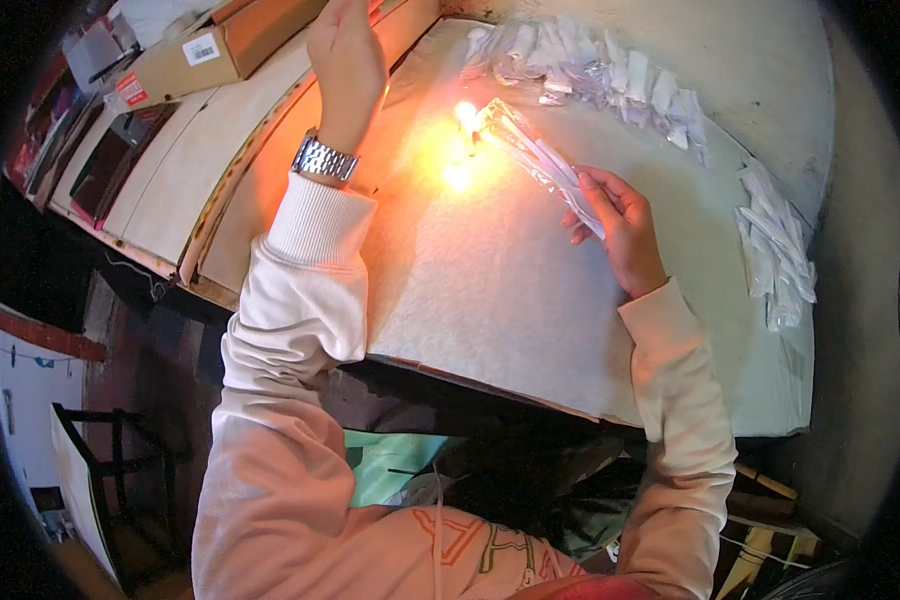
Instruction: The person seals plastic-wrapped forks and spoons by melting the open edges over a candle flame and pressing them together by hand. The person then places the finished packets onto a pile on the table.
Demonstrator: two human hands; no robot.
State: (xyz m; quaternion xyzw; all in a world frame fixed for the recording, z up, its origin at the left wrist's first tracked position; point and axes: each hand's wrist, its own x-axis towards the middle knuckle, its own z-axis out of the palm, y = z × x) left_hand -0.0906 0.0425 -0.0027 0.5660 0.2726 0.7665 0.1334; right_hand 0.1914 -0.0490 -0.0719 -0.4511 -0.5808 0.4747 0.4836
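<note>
My right hand (620,215) pinches the near end of a long, thin white packet in clear plastic (540,155). The packet's far end is beside a small bright flame (466,113); glare hides what burns and whether they touch. At the upper left, my left hand (348,65) is raised next to a cardboard box (205,50), wearing a metal watch (324,160) on its wrist. Its fingers run out of the top of the view, so their grip is hidden. Something red-orange shows beside them, too little to name.
Several similar packets lie in a row (590,70) along the table's back, and more form a pile (775,245) at the right. The pale-covered table (490,300) meets a wall behind. A wooden surface (160,185) adjoins at the left; a black-framed stand (120,470) is below.
</note>
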